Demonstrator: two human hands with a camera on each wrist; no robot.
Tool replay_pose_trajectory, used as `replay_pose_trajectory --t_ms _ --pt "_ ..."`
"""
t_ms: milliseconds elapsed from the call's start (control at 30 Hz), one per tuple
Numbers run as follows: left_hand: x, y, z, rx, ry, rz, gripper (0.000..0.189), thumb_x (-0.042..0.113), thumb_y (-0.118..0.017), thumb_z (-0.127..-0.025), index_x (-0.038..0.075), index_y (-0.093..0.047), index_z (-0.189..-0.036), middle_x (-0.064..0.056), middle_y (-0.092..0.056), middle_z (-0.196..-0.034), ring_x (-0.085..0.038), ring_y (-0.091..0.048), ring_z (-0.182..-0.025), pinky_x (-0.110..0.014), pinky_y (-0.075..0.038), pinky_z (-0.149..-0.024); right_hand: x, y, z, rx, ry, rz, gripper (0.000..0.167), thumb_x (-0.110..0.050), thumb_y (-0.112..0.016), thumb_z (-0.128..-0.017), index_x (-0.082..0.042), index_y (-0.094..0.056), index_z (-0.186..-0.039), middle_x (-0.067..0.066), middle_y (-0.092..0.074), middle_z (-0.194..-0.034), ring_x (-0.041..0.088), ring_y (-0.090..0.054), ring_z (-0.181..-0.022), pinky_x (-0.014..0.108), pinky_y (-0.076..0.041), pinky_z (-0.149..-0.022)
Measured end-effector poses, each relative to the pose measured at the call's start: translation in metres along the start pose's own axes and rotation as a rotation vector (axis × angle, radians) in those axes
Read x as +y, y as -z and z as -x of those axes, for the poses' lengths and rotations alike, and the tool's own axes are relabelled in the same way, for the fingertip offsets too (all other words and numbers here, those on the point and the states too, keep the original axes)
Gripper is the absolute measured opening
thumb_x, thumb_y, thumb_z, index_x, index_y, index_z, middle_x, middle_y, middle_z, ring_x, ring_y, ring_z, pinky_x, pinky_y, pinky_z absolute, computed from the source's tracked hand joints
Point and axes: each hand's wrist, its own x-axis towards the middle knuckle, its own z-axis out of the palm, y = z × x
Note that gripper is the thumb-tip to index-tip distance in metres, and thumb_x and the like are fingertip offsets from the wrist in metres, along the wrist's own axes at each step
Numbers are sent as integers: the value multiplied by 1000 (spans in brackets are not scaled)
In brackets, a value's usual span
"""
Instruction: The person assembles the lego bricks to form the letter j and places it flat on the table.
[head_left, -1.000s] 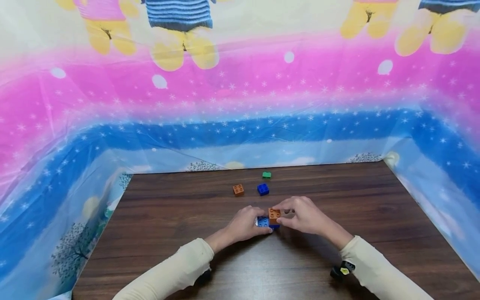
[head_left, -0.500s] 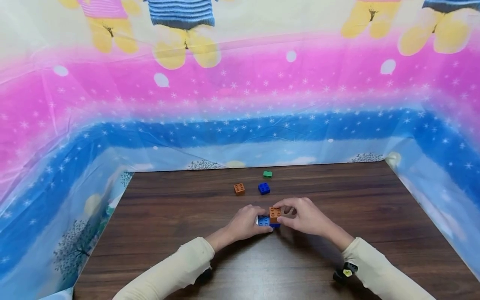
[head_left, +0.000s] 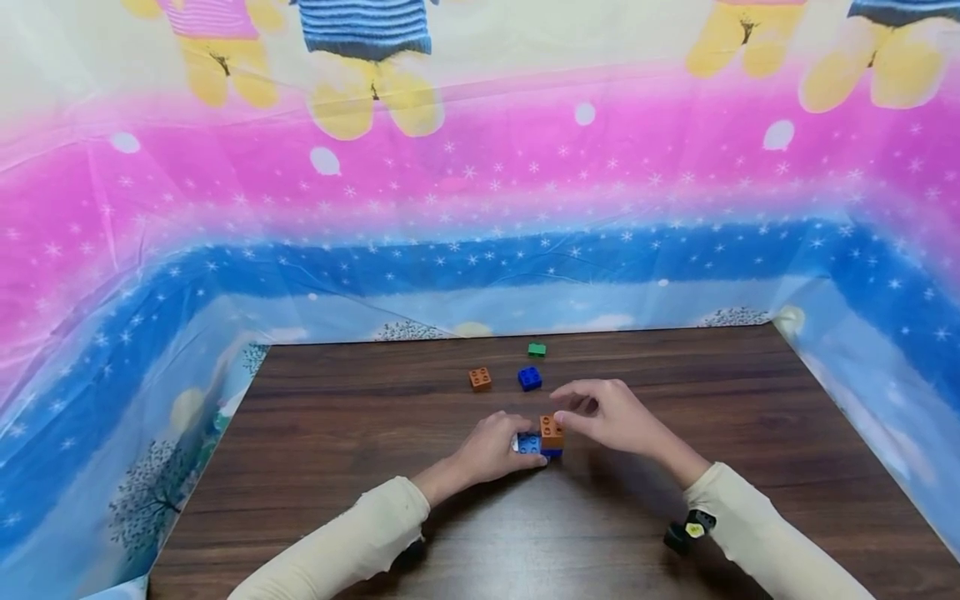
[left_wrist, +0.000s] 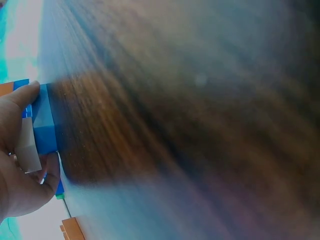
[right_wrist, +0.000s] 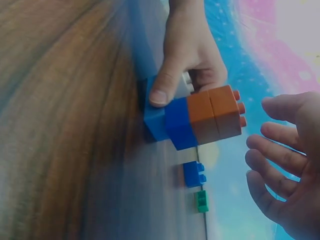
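Note:
My left hand [head_left: 491, 447] grips a light blue brick [right_wrist: 155, 119] at the base of a small build, thumb along its near side. A white brick [left_wrist: 28, 146] shows beside the light blue one, partly under the hand. Stacked on the light blue base's right end is a dark blue brick [right_wrist: 179, 124], topped by two orange bricks [right_wrist: 214, 116] with studs facing up. My right hand [head_left: 613, 417] is just right of this stack. In the right wrist view its fingers are spread and relaxed, apart from the top orange brick, holding nothing.
Farther back on the brown wooden table [head_left: 360, 392] lie a loose orange brick [head_left: 480, 380], a dark blue brick [head_left: 529, 378] and a small green brick [head_left: 537, 350]. A printed cloth [head_left: 480, 258] hangs around the table's back and sides.
My right hand has let go of the top orange brick and drawn slightly up and away, its fingers opening. The left hand keeps its grip on the base, with the stack in place.

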Motion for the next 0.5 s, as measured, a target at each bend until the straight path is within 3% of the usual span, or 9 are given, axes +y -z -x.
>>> replay_pose_trajectory --t_ms 267,500 --pt "0 -2 0 -1 0 -6 31 40 -80 -89 14 -74 -105 10 -66 -85 -5 -49 -69 -23 -38 -65 10 1 -14 26 -34 3 28 -31 -71 -97 -18 -73 -122 4 -75 -112 10 -69 -90 31 -57 -77" --pt "-1 -1 0 0 -1 -17 33 40 -80 -89 13 -74 -106 8 -69 -89 -3 -50 -68 -24 -40 -69 22 -5 -24 43 -46 5 33 -30 -72 -97 -12 -72 -124 3 -75 -113 10 -68 -88 32 -57 -76"
